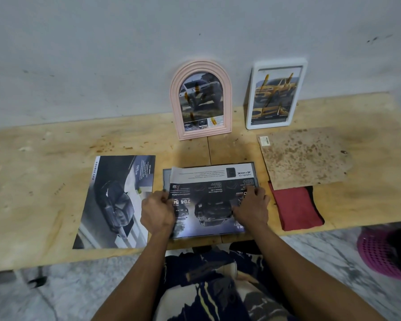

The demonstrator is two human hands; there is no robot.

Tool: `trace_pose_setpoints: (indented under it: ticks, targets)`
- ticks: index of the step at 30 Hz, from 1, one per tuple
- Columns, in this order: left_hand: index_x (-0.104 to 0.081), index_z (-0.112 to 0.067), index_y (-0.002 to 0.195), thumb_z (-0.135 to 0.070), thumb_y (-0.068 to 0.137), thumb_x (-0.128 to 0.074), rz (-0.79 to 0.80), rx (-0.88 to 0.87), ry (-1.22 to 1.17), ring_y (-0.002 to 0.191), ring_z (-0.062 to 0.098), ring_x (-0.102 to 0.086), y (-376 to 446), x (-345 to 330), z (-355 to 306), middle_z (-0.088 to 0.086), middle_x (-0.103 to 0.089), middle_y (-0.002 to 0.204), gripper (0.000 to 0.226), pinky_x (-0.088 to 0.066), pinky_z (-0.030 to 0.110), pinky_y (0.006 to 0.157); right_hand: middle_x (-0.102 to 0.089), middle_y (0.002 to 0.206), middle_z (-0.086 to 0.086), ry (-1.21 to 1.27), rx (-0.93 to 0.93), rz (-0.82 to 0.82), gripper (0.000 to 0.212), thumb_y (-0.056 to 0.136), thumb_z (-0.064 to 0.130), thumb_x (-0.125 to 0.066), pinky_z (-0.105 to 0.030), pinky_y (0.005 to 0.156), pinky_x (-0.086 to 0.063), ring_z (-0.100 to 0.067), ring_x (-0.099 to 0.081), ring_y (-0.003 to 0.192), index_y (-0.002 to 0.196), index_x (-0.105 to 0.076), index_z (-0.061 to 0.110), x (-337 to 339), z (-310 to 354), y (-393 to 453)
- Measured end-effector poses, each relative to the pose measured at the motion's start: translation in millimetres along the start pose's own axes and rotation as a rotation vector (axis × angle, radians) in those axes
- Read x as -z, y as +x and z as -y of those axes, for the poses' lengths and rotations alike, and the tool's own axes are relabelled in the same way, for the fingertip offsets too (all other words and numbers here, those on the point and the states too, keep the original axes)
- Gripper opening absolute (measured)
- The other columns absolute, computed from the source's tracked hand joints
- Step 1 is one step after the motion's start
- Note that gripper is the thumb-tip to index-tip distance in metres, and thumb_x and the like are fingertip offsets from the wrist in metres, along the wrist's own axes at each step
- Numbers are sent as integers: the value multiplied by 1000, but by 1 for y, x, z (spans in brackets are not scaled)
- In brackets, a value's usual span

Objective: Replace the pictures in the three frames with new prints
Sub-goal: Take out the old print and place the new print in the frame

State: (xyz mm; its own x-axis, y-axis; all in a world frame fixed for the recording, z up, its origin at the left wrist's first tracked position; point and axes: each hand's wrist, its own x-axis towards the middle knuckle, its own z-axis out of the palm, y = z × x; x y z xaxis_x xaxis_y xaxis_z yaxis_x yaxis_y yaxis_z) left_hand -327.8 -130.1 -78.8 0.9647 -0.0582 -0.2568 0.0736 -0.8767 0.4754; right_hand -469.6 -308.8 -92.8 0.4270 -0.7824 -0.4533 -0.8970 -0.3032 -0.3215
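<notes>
At the left of the picture a wide part of the wooden table [44,172] is bare, up to its near edge. A loose car print [116,202] lies flat there, close to that edge. Just right of it, in the lower middle, a grey frame [255,169] lies flat, and a dark print [208,200] is laid over it; only the far rim of the frame is seen. The left hand [158,213] grips the left edge of this print with curled fingers [163,195]. The right hand [251,208] is set on its right part, the fingers bent and pressed on the paper; whether the edge is pinched cannot be told. In the upper middle a pink arched frame [200,100] leans on the wall, and right of it a white frame [276,93], well apart. Below that a stained backing board [306,156] lies partly over a red cloth [294,207]. At the right border a pink basket [380,253] is cut off.
</notes>
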Motion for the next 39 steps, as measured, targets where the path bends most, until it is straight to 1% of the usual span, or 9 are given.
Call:
trace_pose_setpoints:
  ticks: [5, 13, 17, 21, 24, 28, 33, 37, 39]
  targets:
    - [-58, -19, 87, -20, 92, -65, 89, 67, -170, 83, 29, -60, 0, -1, 0, 2, -65, 86, 8, -38, 31, 72, -30, 140, -6, 37, -27, -23, 57, 85, 37, -66, -45, 89, -47, -28, -31, 123, 133, -41, 19, 2, 1, 0]
    - [-47, -22, 99, -37, 105, -41, 82, -31, -108, 76, 26, -50, -3, 3, 2, -1, -57, 84, 17, -34, 34, 69, -39, 135, -8, 120, -74, -21, 59, 82, 39, -71, -44, 90, -44, -29, -39, 123, 131, -44, 20, 10, -1, -4]
    - [-54, -8, 96, -24, 104, -45, 132, -29, -405, 79, 24, -57, 2, 4, 3, 0, -60, 81, 20, -35, 31, 67, -47, 127, -12, 126, -45, -55, 49, 86, 38, -64, -44, 89, -46, -32, -45, 117, 127, -46, 18, 17, -4, -5]
    - [-58, -5, 90, -21, 101, -52, 80, 32, -543, 85, 28, -60, 5, 9, 14, 9, -65, 86, 20, -47, 38, 79, -52, 121, -14, 205, -13, -46, 53, 88, 45, -60, -48, 90, -48, -35, -52, 111, 128, -44, 14, 25, -6, -5]
    - [-59, -7, 92, -19, 101, -55, 36, 66, -635, 85, 25, -60, -1, 17, 19, 5, -64, 81, 15, -46, 35, 79, -57, 119, -11, 344, -21, -21, 54, 90, 40, -61, -37, 81, -46, -27, -55, 101, 131, -44, 9, 33, -6, -1]
    - [-64, -7, 101, -29, 98, -62, 12, 181, -745, 80, 20, -64, -24, 30, 22, 3, -68, 84, 22, -47, 26, 68, -66, 106, -9, 489, -10, 10, 39, 88, 35, -65, -36, 76, -53, -22, -62, 88, 114, -58, 6, 40, -13, -1]
    - [-75, -8, 97, -39, 87, -75, 121, 251, -792, 80, 24, -74, -58, 45, 44, 9, -77, 86, 33, -59, 34, 73, -62, 86, -2, 638, 76, 56, 15, 90, 24, -67, -26, 59, -48, -12, -61, 70, 99, -58, 16, 52, -18, -18]
    - [-71, -11, 93, -16, 91, -72, 76, 335, -841, 78, 26, -74, -106, 52, 68, 14, -77, 92, 6, -62, 43, 76, -70, 96, -7, 765, 71, 180, 19, 88, 30, -71, -42, 78, -59, -25, -69, 87, 99, -63, 17, 32, -24, -30]
    - [-69, -6, 103, -9, 94, -67, 67, 379, -917, 84, 29, -74, -128, 58, 87, 15, -76, 99, 10, -61, 45, 79, -73, 95, -6, 827, 43, 286, 28, 82, 40, -74, -47, 80, -59, -25, -71, 87, 97, -68, 17, 20, -24, -41]
